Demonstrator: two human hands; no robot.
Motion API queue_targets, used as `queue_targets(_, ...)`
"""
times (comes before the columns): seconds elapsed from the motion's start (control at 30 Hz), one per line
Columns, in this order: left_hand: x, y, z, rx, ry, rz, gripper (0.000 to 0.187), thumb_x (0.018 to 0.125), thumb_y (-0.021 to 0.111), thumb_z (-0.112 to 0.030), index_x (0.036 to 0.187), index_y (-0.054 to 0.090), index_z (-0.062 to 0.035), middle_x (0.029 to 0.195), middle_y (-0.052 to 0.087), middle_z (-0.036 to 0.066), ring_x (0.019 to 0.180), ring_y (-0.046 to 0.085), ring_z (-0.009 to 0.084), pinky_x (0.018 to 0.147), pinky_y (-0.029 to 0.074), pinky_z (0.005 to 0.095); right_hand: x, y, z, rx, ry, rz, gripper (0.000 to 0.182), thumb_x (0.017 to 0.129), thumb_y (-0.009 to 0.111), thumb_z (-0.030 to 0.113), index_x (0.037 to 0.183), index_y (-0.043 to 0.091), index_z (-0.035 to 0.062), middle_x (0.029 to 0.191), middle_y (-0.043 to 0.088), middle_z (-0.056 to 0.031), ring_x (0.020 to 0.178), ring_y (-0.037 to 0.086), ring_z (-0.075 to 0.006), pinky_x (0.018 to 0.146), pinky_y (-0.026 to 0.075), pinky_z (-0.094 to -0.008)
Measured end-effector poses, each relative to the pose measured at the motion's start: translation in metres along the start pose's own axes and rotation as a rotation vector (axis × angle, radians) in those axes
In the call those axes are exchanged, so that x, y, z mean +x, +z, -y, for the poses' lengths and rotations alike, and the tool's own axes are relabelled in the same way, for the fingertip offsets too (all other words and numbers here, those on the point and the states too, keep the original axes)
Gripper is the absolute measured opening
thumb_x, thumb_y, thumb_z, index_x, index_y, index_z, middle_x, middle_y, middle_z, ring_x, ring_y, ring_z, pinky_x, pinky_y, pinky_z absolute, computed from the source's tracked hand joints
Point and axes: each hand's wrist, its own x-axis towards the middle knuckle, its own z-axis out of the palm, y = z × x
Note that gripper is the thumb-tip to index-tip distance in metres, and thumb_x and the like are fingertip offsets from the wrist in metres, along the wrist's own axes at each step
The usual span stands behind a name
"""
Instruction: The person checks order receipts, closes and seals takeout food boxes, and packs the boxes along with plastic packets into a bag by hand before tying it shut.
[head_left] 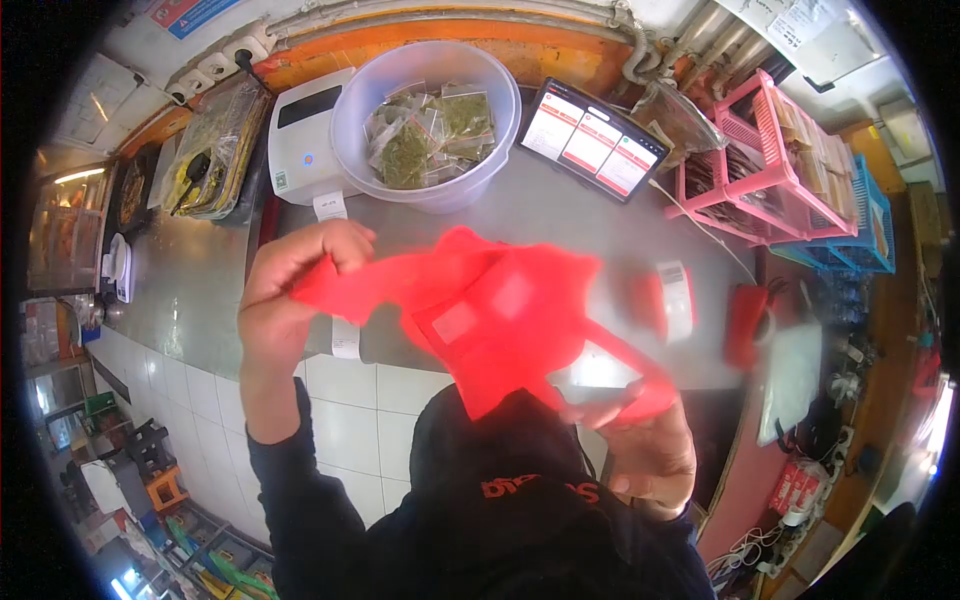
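A red plastic carrier bag (500, 310), smeared by motion, is stretched between my hands above the metal counter. My left hand (310, 275) is closed in a grip on its left end. At the right, a strap-like handle of the bag runs into my right hand (640, 440), whose fingers close around it, palm partly turned up. Two paler squares show on the bag's middle. Below the bag, a white paper label (346, 338) hangs at the counter's front edge.
At the back stand a white label printer (300, 125), a clear tub (345, 130) of small green-filled packets and a tablet (590, 140). A pink rack (765, 185) and blue basket (875, 215) are right. A red-and-white roll-like item (675, 300) lies on the counter (420, 225).
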Motion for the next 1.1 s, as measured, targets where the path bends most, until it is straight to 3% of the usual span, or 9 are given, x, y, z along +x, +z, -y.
queue_targets(0.23, 0.000, 0.029, -0.068, -0.057, -0.018, -0.265, 0.013, 0.068, 0.051, -0.007, 0.076, 0.043, -0.0015, 0.094, 0.052, 0.018, 0.068, 0.050, 0.0190, 0.073, 0.040, 0.0300, 0.027, 0.032, 0.011, 0.107, -0.257, 0.364, 0.085, 0.055, 0.045, -0.021, 0.132, 0.015, 0.0023, 0.124, 0.035, -0.0258, 0.122, 0.025, -0.0433, 0.100, 0.014, -0.0554)
queue_targets(0.33, -0.007, 0.031, -0.057, -0.013, -0.267, -0.073, 0.017, 0.073, 0.053, -0.006, 0.085, 0.041, -0.0011, 0.101, 0.052, 0.021, 0.079, 0.053, 0.0163, 0.073, 0.041, 0.0283, 0.023, 0.020, 0.010, -0.035, -0.041, 0.310, 0.077, 0.064, 0.045, -0.020, 0.132, 0.016, 0.0015, 0.124, 0.036, -0.0243, 0.122, 0.029, -0.0378, 0.101, 0.018, -0.0502)
queue_targets(0.5, -0.014, 0.036, -0.055, -0.036, -0.211, -0.082, 0.022, 0.069, 0.053, -0.003, 0.088, 0.040, -0.0016, 0.102, 0.052, 0.020, 0.081, 0.052, 0.0171, 0.073, 0.040, 0.0279, -0.003, 0.000, 0.010, -0.047, 0.177, 0.389, 0.060, 0.071, 0.049, -0.014, 0.127, 0.028, -0.0031, 0.123, 0.041, -0.0177, 0.119, 0.037, -0.0315, 0.097, 0.029, -0.0412)
queue_targets(0.57, -0.011, 0.041, -0.054, -0.124, -0.247, -0.252, 0.026, 0.067, 0.054, -0.004, 0.088, 0.040, -0.0016, 0.103, 0.051, 0.019, 0.083, 0.052, 0.0173, 0.075, 0.040, 0.0283, -0.012, -0.009, 0.022, -0.581, 0.294, 0.520, 0.053, 0.074, 0.054, -0.005, 0.124, 0.035, -0.0027, 0.119, 0.045, -0.0187, 0.112, 0.044, -0.0318, 0.090, 0.037, -0.0362)
queue_targets(0.7, -0.007, 0.049, -0.053, 0.209, -0.213, -0.345, 0.036, 0.066, 0.053, -0.007, 0.100, 0.042, 0.0012, 0.101, 0.048, 0.015, 0.094, 0.047, 0.0198, 0.084, 0.035, 0.0286, -0.032, -0.039, 0.061, -0.969, 0.286, 0.247, 0.038, 0.075, 0.059, 0.002, 0.111, 0.050, -0.0018, 0.108, 0.054, -0.0170, 0.095, 0.053, -0.0295, 0.081, 0.042, -0.0341)
queue_targets(0.8, -0.017, 0.056, -0.052, 0.253, -0.218, -0.372, 0.039, 0.067, 0.052, -0.010, 0.103, 0.043, 0.0024, 0.102, 0.046, 0.014, 0.097, 0.045, 0.0201, 0.088, 0.032, 0.0294, -0.064, -0.106, 0.065, -0.984, 0.288, -0.583, 0.028, 0.074, 0.053, -0.001, 0.102, 0.054, -0.0019, 0.097, 0.058, -0.0129, 0.092, 0.055, -0.0213, 0.078, 0.042, -0.0307)
queue_targets(0.9, -0.014, 0.085, -0.063, 0.326, -0.334, -0.544, 0.039, 0.069, 0.051, -0.013, 0.103, 0.044, 0.0027, 0.106, 0.045, 0.013, 0.100, 0.044, 0.0198, 0.091, 0.030, 0.0309, -0.063, -0.187, 0.070, -1.298, 0.017, -0.917, 0.030, 0.073, 0.044, -0.005, 0.100, 0.054, -0.0005, 0.092, 0.059, -0.0108, 0.089, 0.056, -0.0168, 0.079, 0.042, -0.0284)
queue_targets(1.07, -0.003, 0.132, -0.062, 0.798, -0.465, -0.848, 0.042, 0.072, 0.049, -0.018, 0.109, 0.043, 0.0010, 0.107, 0.045, 0.012, 0.102, 0.044, 0.0214, 0.090, 0.032, 0.0335, -0.098, -0.307, 0.041, -0.955, 0.109, -0.943, 0.038, 0.070, 0.044, -0.006, 0.107, 0.048, 0.0020, 0.095, 0.056, -0.0109, 0.088, 0.055, -0.0179, 0.078, 0.043, -0.0285)
queue_targets(1.1, -0.007, 0.139, -0.062, 1.021, -0.274, -0.810, 0.044, 0.076, 0.053, -0.023, 0.112, 0.043, 0.0003, 0.111, 0.046, 0.013, 0.105, 0.044, 0.0232, 0.092, 0.032, 0.0355, -0.104, -0.319, 0.036, -0.818, 0.142, -0.931, 0.043, 0.070, 0.044, -0.006, 0.112, 0.045, 0.0035, 0.097, 0.055, -0.0107, 0.088, 0.055, -0.0187, 0.078, 0.043, -0.0289)
